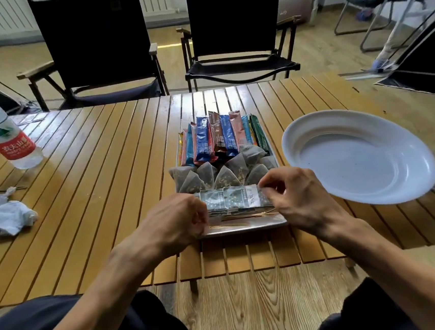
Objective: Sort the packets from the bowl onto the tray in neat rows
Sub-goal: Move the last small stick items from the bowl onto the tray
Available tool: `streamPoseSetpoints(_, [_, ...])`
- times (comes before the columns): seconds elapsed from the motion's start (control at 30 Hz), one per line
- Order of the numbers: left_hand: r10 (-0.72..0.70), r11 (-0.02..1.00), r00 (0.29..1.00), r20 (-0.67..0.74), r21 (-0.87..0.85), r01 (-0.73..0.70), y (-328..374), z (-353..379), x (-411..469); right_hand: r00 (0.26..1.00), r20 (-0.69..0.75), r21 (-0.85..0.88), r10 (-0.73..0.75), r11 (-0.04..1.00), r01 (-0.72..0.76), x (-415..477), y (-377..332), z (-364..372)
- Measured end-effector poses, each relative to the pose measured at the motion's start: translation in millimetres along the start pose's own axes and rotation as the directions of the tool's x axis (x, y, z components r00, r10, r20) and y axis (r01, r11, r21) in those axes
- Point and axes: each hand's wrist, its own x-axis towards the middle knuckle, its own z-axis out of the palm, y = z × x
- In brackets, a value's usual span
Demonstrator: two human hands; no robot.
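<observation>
A metal tray (243,228) lies in the middle of the slatted table. Its far part holds a row of stick packets (219,138) in blue, pink, brown and green. Behind my hands sit several pyramid tea bags (222,176). Nearest me lies a row of flat grey-green packets (230,199). My left hand (174,222) has curled fingers at the left end of that row. My right hand (296,191) pinches the row's right end. The white bowl (356,156) stands to the right, with nothing in it.
A water bottle (3,132) with a red label stands at the far left. Crumpled tissue (3,217) lies near the left edge. Two black folding chairs (235,30) stand behind the table. Thin toothpicks (242,218) lie in the tray's near part.
</observation>
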Motion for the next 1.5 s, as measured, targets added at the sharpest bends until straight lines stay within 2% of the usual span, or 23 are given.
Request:
streamPoseSetpoints(0.1, [-0.047,0.997,0.996,-0.079,-0.068,0.042,2.9,-4.1,-0.7,0.995,0.012,-0.083,0.095,0.992,-0.093,-5.3,6.8,-7.3])
streamPoseSetpoints(0.2, [-0.205,0.976,0.965,-0.161,-0.108,0.19,0.5,-16.8,-1.1,0.96,0.015,-0.27,0.278,0.926,-0.264,-9.9,13.1,-22.7])
streamPoseSetpoints(0.27, [-0.317,0.948,0.942,-0.109,-0.077,0.31,-4.3,-21.6,-3.6,0.921,0.085,-0.366,0.381,0.871,-0.326,-11.1,11.7,-31.2])
streamPoseSetpoints(0.37, [-0.431,0.892,0.901,0.048,-0.128,0.434,-7.3,-15.2,-7.0,0.844,0.261,-0.28,0.469,0.873,-0.399,-14.1,1.7,-30.2])
streamPoseSetpoints(0.43, [-0.438,0.853,0.889,0.137,-0.251,0.459,-5.2,-10.8,-9.0,0.834,0.28,-0.278,0.476,0.871,-0.404,-14.0,-3.5,-24.7])
streamPoseSetpoints(0.53, [-0.424,0.814,0.895,0.137,-0.377,0.443,-7.0,-9.5,-5.6,0.847,0.212,-0.297,0.487,0.858,-0.419,-9.4,-9.7,-16.4])
streamPoseSetpoints(0.67, [-0.476,0.821,0.879,0.034,-0.341,0.458,-27.6,-9.0,18.5,0.857,0.143,-0.305,0.495,0.846,-0.438,19.0,-17.3,-5.5])
streamPoseSetpoints(0.83, [-0.518,0.815,0.853,-0.072,-0.345,0.466,-59.1,-19.3,67.7,0.855,0.145,-0.226,0.498,0.858,-0.462,82.2,-10.0,3.8])
streamPoseSetpoints(1.03, [-0.565,0.797,0.808,-0.169,-0.366,0.481,-82.3,-21.7,121.9,0.865,0.033,-0.218,0.5,0.849,-0.482,144.4,9.6,16.9])
streamPoseSetpoints(1.23, [-0.562,0.816,0.805,-0.19,-0.282,0.504,-79.2,-22.0,129.4,0.877,0.037,-0.239,0.478,0.857,-0.457,155.2,14.6,16.1])
streamPoseSetpoints(1.3, [-0.529,0.847,0.807,-0.264,-0.219,0.484,-62.4,-23.6,123.4,0.885,0.033,-0.245,0.464,0.862,-0.443,146.3,9.8,5.2])
streamPoseSetpoints(1.4, [-0.354,0.935,0.852,-0.385,-0.158,0.316,-17.3,-26.2,117.1,0.915,-0.037,-0.303,0.403,0.867,-0.394,120.9,4.0,-32.2])
streamPoseSetpoints(1.5, [-0.145,0.986,0.923,-0.358,-0.131,0.104,37.5,-26.3,109.3,0.92,-0.102,-0.431,0.379,0.816,-0.385,72.4,7.7,-91.8])
